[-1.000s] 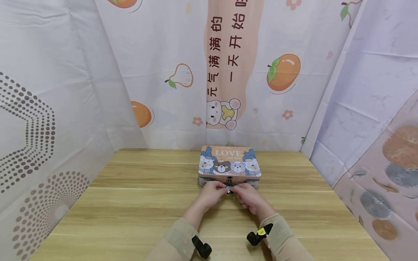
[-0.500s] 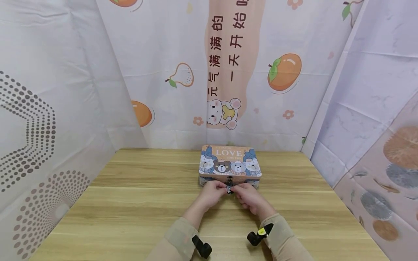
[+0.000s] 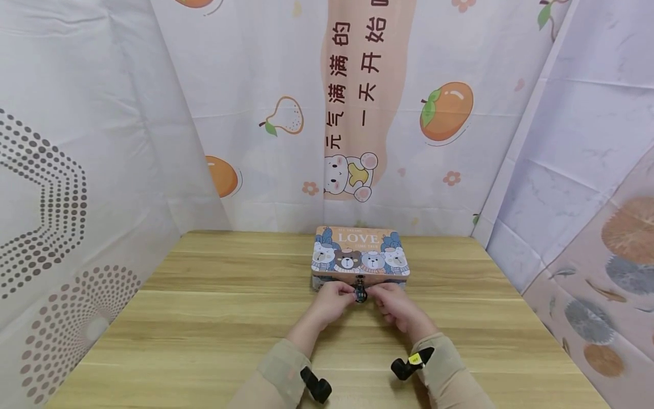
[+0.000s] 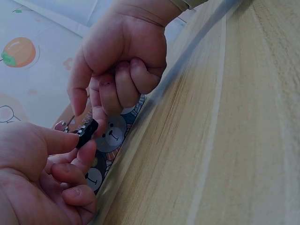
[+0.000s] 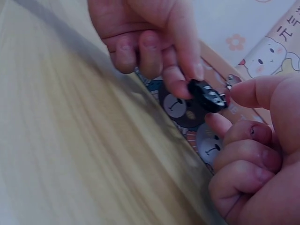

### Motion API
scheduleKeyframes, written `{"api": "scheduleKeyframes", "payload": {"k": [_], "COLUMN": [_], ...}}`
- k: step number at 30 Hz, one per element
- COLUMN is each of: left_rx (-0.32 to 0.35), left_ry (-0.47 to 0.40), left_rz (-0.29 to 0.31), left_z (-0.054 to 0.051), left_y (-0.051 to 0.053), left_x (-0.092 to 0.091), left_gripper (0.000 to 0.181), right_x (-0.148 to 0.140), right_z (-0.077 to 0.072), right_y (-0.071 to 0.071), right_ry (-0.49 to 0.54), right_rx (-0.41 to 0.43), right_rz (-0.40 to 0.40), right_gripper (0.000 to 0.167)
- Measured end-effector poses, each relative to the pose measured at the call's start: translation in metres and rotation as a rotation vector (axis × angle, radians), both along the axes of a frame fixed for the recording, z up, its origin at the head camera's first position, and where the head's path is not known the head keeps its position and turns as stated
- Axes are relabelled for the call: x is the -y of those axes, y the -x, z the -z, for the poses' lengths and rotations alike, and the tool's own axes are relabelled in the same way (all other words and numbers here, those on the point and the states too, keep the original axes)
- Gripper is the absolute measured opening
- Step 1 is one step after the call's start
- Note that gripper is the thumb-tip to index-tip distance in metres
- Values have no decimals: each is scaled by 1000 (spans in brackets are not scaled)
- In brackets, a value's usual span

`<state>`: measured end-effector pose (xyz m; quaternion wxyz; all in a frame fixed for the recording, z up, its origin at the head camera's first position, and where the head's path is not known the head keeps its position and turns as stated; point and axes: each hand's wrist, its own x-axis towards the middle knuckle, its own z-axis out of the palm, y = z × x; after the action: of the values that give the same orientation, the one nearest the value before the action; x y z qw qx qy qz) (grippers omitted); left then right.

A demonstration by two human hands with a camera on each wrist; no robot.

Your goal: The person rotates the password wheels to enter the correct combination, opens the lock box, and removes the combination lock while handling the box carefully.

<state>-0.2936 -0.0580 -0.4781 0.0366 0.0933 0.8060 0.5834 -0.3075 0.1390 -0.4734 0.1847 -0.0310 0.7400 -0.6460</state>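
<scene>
A tin box [image 3: 360, 253] printed with bears and the word LOVE stands lid down at the table's back. At its front clasp is a small black combination padlock [image 3: 360, 293], its number dials showing in the right wrist view. My left hand [image 3: 330, 304] pinches the padlock body [image 5: 206, 96] between thumb and forefinger. On the other side, my right hand [image 3: 401, 309] has thumb and forefinger parted beside the padlock's shackle end; its other fingers are curled in. Whether the right fingertips touch the lock is unclear. The box front is partly hidden by both hands.
The box rests on a wooden table [image 3: 230, 318] with its back edge near a printed curtain [image 3: 265, 170]. More patterned cloth [image 3: 572, 227] hangs at the sides. Each wrist carries a black camera mount, such as the right one [image 3: 413, 363].
The right hand has shifted slightly right, its fingertips drawing away from the padlock's face so more of the lock shows. The left hand keeps its grip in about the same place.
</scene>
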Motion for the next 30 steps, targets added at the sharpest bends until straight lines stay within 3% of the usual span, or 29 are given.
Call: {"api": "scheduleKeyframes", "payload": {"k": [9,19,30], "left_rx": [12,-1,-1], "left_ry": [-9,-6,5], "left_rz": [2,-2,-3], "left_z": [1,2,1], "left_y": [1,1,1], "left_x": [-1,-1,-1], "left_gripper": [10,10,10], "right_x": [-10,-11,-1], "right_z": [-7,-7,0], "right_y": [0,2,0], "right_ry": [18,-6,16], "right_rx": [32,2,-22], "right_rz": [15,0,-33], "right_gripper": [38,38,25]}}
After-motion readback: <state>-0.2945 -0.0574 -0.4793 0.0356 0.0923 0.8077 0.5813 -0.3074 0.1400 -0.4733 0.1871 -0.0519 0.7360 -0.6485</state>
